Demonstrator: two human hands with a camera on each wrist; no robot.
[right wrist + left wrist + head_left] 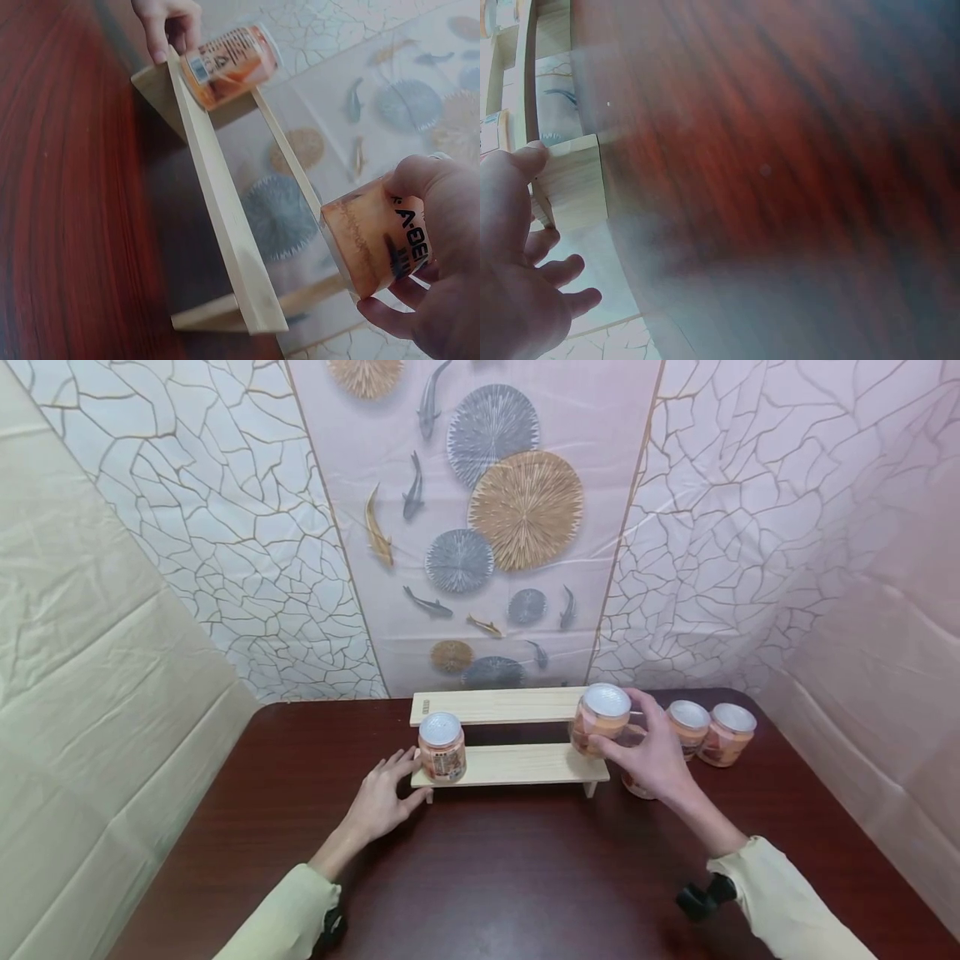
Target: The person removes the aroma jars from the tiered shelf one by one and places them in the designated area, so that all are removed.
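A two-tier wooden rack (517,766) stands on the table. On the left end of its lower tier sits a jar (442,748) with an orange printed label and silvery lid. My left hand (382,797) holds the rack's left end, thumb at the front and fingers on the far side, as the left wrist view shows. My right hand (652,752) grips another such jar (600,718) by its side, upright, at the right end of the lower tier. Lettering shows on this jar (375,236) in the right wrist view. Whether its base touches the board, I cannot tell.
Right of the rack, more jars stand on the dark red-brown table (510,877): one (727,735) at the far right, one (687,727) beside it, and one (637,785) partly hidden behind my right hand. A patterned cloth (480,527) hangs behind the table.
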